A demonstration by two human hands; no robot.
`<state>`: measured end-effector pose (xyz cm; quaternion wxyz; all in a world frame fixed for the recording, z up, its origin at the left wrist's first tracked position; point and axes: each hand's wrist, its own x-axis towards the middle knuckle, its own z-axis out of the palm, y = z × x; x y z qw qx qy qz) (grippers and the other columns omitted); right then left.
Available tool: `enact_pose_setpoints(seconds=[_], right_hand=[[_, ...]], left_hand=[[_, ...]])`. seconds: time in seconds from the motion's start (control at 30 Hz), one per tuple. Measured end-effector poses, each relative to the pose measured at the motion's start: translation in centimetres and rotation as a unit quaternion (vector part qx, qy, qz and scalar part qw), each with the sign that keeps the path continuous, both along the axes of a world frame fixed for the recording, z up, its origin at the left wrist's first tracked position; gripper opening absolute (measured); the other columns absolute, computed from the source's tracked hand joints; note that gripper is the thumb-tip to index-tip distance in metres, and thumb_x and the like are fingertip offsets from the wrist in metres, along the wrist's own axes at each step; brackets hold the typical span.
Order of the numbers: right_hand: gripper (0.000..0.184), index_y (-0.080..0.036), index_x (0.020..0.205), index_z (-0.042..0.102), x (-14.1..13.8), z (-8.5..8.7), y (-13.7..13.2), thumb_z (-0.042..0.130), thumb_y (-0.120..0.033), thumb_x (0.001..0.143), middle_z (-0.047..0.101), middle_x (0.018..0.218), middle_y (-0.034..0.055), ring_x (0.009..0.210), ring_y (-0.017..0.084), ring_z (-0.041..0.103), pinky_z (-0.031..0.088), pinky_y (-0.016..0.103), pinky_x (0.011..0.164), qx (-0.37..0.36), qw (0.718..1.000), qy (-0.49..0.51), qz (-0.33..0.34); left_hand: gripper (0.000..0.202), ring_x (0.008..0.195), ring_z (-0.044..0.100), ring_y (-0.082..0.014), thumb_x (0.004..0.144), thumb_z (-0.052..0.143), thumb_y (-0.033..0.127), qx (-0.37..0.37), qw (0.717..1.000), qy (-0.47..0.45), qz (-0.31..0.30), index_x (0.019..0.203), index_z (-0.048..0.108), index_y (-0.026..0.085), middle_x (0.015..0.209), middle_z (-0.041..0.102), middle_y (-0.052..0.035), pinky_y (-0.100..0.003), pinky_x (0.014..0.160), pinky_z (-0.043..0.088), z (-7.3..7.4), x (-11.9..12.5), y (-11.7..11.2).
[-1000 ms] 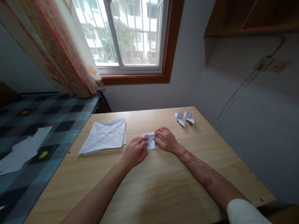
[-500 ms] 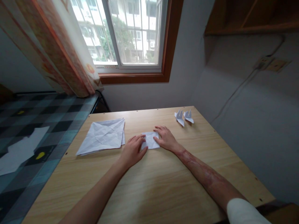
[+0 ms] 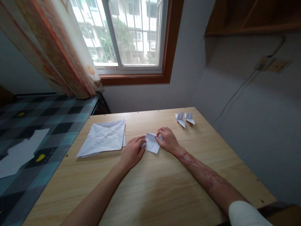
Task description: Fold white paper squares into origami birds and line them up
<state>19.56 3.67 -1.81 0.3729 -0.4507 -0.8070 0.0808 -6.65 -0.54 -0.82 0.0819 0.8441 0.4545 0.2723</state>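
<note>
Spreading across the near middle of the scene, a pale wooden table [image 3: 150, 188] stands with its far edge close to a wall. To its left lies a bed [image 3: 58, 124] with a checked cover in teal, grey and black. Beyond the table, left of centre, is a window [image 3: 138, 37] in a reddish-brown wooden frame, with bars, greenery and a building outside. A patterned orange and cream curtain [image 3: 56, 47] hangs at the window's left, and a wooden shelf unit [image 3: 261, 18] juts from the wall at upper right. Creased white sheets [image 3: 104, 136] lie stacked on the left part of the table, and loose white sheets [image 3: 23, 153] lie on the bed. Two bare hands reach in from the near side, apart from each other, with one small white paper [image 3: 152, 144] between them at the middle of the table, turned at a slant. The right hand [image 3: 168, 140] pinches the paper's far right part between thumb and fingers; the left hand [image 3: 134, 150] touches its left edge, and whether it grips or only presses cannot be told. Smallest, two folded paper figures [image 3: 180, 120] with upright points sit side by side near the table's far right corner
</note>
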Motion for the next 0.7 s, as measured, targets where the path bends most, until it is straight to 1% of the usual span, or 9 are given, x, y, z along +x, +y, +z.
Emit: enact_pose_setpoints(seconds=[0.13,0.2,0.23,0.3,0.4,0.53,0.6,0.67,0.7], right_hand=[[0.018,-0.024,0.083,0.065,0.09,0.02,0.14,0.074,-0.021,0.099,0.068,0.085,0.0041,0.089,0.025,0.061,0.049,0.04,0.085,-0.017,0.997,0.074,0.011],[0.025,-0.023,0.078,0.065,0.23,0.11,0.19,0.072,-0.025,0.102,0.069,0.082,0.0034,0.086,0.024,0.061,0.049,0.04,0.084,-0.036,0.993,0.108,0.043],[0.027,-0.023,0.078,0.068,0.33,0.18,0.18,0.069,-0.027,0.105,0.072,0.086,0.0041,0.089,0.024,0.062,0.049,0.041,0.087,-0.041,0.99,0.117,0.061],[0.032,-0.023,0.082,0.074,0.52,0.41,0.06,0.062,-0.031,0.111,0.078,0.104,0.006,0.103,0.026,0.063,0.048,0.044,0.098,-0.037,0.988,0.12,0.09],[0.036,-0.024,0.089,0.078,0.73,0.78,-0.29,0.054,-0.034,0.114,0.079,0.125,0.0063,0.116,0.027,0.062,0.045,0.048,0.107,-0.016,0.988,0.098,0.114],[0.041,-0.025,0.083,0.074,0.85,0.95,-0.65,0.051,-0.036,0.115,0.081,0.111,0.0053,0.109,0.026,0.065,0.042,0.051,0.115,-0.015,0.984,0.044,0.174],[0.035,-0.025,0.088,0.073,0.86,0.84,-0.71,0.053,-0.037,0.113,0.08,0.108,0.0049,0.107,0.026,0.067,0.04,0.052,0.12,-0.025,0.98,0.029,0.195],[0.021,-0.026,0.104,0.074,0.87,0.66,-0.74,0.059,-0.039,0.11,0.08,0.109,0.0057,0.108,0.028,0.069,0.041,0.053,0.12,-0.035,0.98,0.04,0.193],[0.02,-0.026,0.116,0.072,0.86,0.57,-0.75,0.064,-0.041,0.107,0.079,0.111,0.0066,0.109,0.029,0.069,0.043,0.053,0.119,-0.037,0.981,0.053,0.185]], left_hand=[[0.019,0.121,0.072,-0.0282,0.11,0.055,0.026,0.016,1.0,0.005,0.009,0.118,0.072,0.026,0.138,0.075,-0.0083,-0.048,0.107,0.058,-0.62,-0.22,0.26],[0.02,0.118,0.072,-0.0279,0.111,0.054,0.025,0.022,1.0,0.012,0.01,0.118,0.073,0.026,0.133,0.076,-0.0077,-0.047,0.105,0.058,-0.75,-0.29,0.31],[0.021,0.117,0.072,-0.0278,0.111,0.054,0.024,0.023,1.0,0.017,0.009,0.118,0.074,0.026,0.132,0.077,-0.0074,-0.046,0.104,0.058,-0.76,-0.32,0.32],[0.021,0.115,0.072,-0.0278,0.11,0.055,0.024,0.026,0.999,0.026,0.01,0.119,0.074,0.027,0.13,0.077,-0.0068,-0.046,0.104,0.057,-0.72,-0.33,0.32],[0.023,0.115,0.072,-0.0281,0.111,0.055,0.024,0.026,0.999,0.034,0.016,0.122,0.074,0.027,0.13,0.078,-0.007,-0.046,0.104,0.056,-0.63,-0.33,0.31],[0.026,0.117,0.071,-0.0284,0.111,0.053,0.023,0.025,0.999,0.034,0.032,0.123,0.075,0.027,0.13,0.078,-0.0076,-0.047,0.106,0.055,-0.63,-0.36,0.32],[0.026,0.117,0.071,-0.0289,0.11,0.054,0.023,0.022,0.998,0.034,0.041,0.122,0.076,0.027,0.131,0.078,-0.0077,-0.048,0.107,0.054,-0.63,-0.39,0.31],[0.026,0.118,0.07,-0.0296,0.109,0.054,0.022,0.02,0.998,0.032,0.049,0.122,0.076,0.027,0.132,0.077,-0.0078,-0.048,0.106,0.054,-0.61,-0.41,0.3],[0.027,0.118,0.07,-0.03,0.108,0.054,0.021,0.019,0.998,0.031,0.053,0.122,0.076,0.027,0.133,0.077,-0.0078,-0.048,0.106,0.054,-0.59,-0.4,0.28]])
